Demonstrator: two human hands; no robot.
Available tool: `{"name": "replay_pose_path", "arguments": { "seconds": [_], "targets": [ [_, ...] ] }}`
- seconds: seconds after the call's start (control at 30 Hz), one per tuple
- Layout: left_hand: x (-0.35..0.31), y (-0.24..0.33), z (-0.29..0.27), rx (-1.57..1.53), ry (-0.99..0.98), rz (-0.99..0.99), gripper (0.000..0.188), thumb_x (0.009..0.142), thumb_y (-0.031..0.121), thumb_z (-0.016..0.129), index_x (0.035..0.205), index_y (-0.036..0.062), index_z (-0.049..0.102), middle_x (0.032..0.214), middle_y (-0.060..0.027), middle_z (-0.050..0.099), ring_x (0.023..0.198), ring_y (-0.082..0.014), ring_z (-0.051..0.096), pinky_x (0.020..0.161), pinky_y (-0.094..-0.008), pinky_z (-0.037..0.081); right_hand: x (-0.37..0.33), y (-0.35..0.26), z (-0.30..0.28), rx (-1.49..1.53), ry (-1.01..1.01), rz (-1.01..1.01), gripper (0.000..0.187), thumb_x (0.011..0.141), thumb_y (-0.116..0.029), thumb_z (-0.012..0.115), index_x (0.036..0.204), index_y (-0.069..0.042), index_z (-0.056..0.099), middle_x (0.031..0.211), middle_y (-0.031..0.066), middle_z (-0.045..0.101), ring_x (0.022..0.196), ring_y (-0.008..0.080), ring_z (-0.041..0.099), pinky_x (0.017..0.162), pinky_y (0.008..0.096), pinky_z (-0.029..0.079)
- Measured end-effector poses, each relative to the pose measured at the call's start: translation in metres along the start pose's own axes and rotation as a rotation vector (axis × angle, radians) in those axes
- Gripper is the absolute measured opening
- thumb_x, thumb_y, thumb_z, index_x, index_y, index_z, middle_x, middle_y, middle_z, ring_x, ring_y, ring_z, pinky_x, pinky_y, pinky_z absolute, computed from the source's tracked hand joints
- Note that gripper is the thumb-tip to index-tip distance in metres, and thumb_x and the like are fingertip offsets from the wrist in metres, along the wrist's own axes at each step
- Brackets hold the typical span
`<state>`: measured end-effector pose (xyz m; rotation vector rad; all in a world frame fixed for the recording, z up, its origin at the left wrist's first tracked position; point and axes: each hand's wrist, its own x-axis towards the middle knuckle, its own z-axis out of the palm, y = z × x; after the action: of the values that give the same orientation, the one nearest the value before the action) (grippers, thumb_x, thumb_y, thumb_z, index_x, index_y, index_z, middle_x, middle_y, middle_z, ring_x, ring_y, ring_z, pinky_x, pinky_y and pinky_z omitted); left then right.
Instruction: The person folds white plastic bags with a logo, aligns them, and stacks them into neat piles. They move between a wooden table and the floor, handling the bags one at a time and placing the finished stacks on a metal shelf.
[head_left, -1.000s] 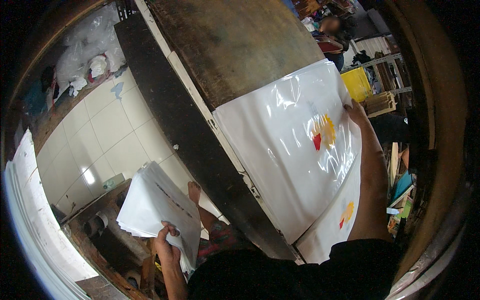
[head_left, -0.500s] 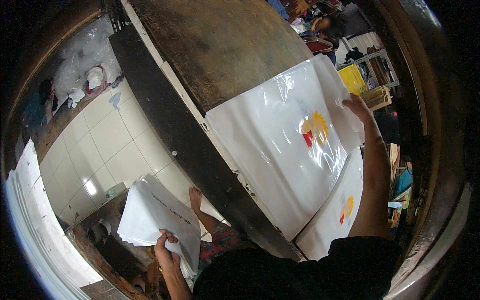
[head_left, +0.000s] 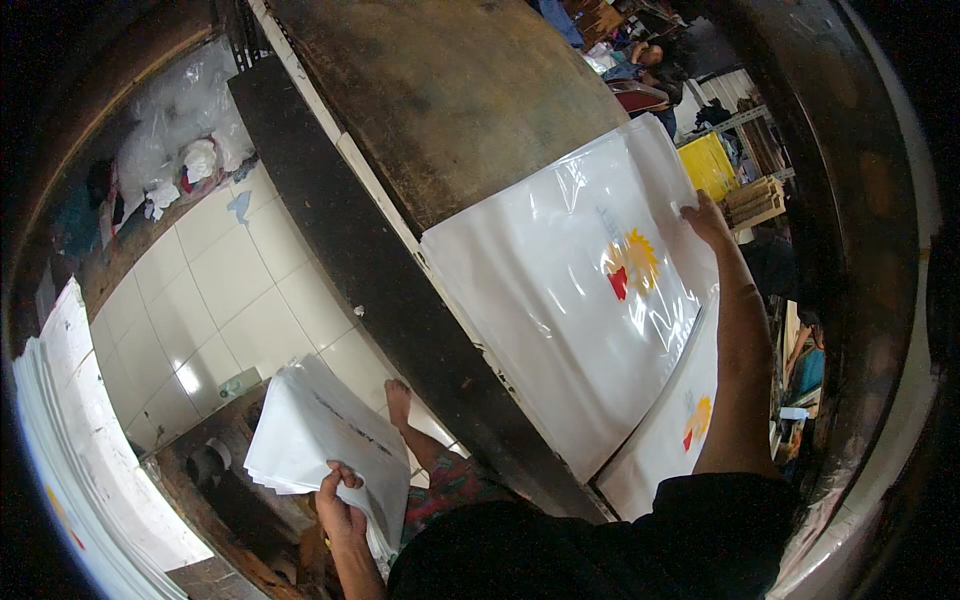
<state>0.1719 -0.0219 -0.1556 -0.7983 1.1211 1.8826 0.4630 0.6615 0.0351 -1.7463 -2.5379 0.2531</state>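
Print workshop, worn worktable (head_left: 470,110), plastic bags (head_left: 560,320) (glossy), tiled floor (head_left: 230,300)

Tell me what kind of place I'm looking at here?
Probably a small printing or bag-making workshop. The right hand rests on a glossy white plastic sheet with a red and yellow emblem, spread on a worn worktable. The left hand holds a stack of white sheets above a tiled floor.
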Motion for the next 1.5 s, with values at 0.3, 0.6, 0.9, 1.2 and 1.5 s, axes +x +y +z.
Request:
{"name": "replay_pose_path", "arguments": {
  "seconds": [0.3, 0.6, 0.9, 1.2, 1.5],
  "targets": [
    [-0.004, 0.018, 0.009, 0.03, -0.07, -0.004, 0.016, 0.084, 0.004, 0.057, 0.1, 0.0012, 0.059, 0.077, -0.0072, 0.056, 0.068, -0.0174, 0.05, 0.066, -0.0303, 0.042, -0.074, -0.068, -0.06, 0.081, -0.332, -0.103, 0.057, 0.081, -0.018, 0.066, 0.131, 0.004, 0.05, 0.119, 0.0184, 0.063, 0.107, 0.0261, 0.06, 0.093, 0.0386, 0.046],
    [-0.054, 0.043, 0.039, 0.031, -0.166, -0.042, 0.018, 0.084, 0.002, 0.057, 0.101, -0.0029, 0.056, 0.082, -0.0119, 0.059, 0.069, -0.0216, 0.055, 0.061, -0.0321, 0.046, -0.244, -0.187, -0.056, 0.194, -0.265, -0.359, 0.04, 0.095, -0.017, 0.056, 0.129, 0.003, 0.05, 0.112, 0.0142, 0.063, 0.104, 0.0226, 0.059, 0.095, 0.037, 0.045],
    [-0.137, 0.083, 0.067, 0.088, -0.4, 0.053, 0.016, 0.087, 0.008, 0.06, 0.101, 0.0005, 0.055, 0.081, -0.0109, 0.057, 0.07, -0.0216, 0.054, 0.067, -0.0318, 0.044, -0.387, -0.32, -0.126, 0.979, -0.843, -0.294, 0.028, 0.096, -0.015, 0.056, 0.12, 0.001, 0.052, 0.094, 0.0061, 0.061, 0.086, 0.0125, 0.058, 0.079, 0.0288, 0.049],
    [-0.197, 0.117, 0.041, 0.103, -0.469, 0.125, 0.025, 0.09, 0.018, 0.06, 0.107, 0.0009, 0.055, 0.085, -0.0107, 0.056, 0.074, -0.0216, 0.052, 0.07, -0.0331, 0.042, -0.443, -0.381, -0.158, 1.125, -1.045, -0.519, 0.037, 0.092, -0.012, 0.057, 0.125, 0.003, 0.049, 0.089, 0.0077, 0.061, 0.079, 0.0128, 0.057, 0.07, 0.0259, 0.046],
    [-0.217, 0.122, 0.027, 0.007, -0.389, 0.17, 0.019, 0.089, 0.016, 0.059, 0.103, 0.0024, 0.057, 0.082, -0.0096, 0.057, 0.071, -0.0209, 0.052, 0.069, -0.0329, 0.043, -0.482, -0.399, -0.164, 1.405, -0.923, -0.574, 0.056, 0.077, -0.014, 0.063, 0.126, 0.009, 0.048, 0.075, 0.0134, 0.061, 0.064, 0.0152, 0.058, 0.06, 0.0274, 0.046]
  ]
}}
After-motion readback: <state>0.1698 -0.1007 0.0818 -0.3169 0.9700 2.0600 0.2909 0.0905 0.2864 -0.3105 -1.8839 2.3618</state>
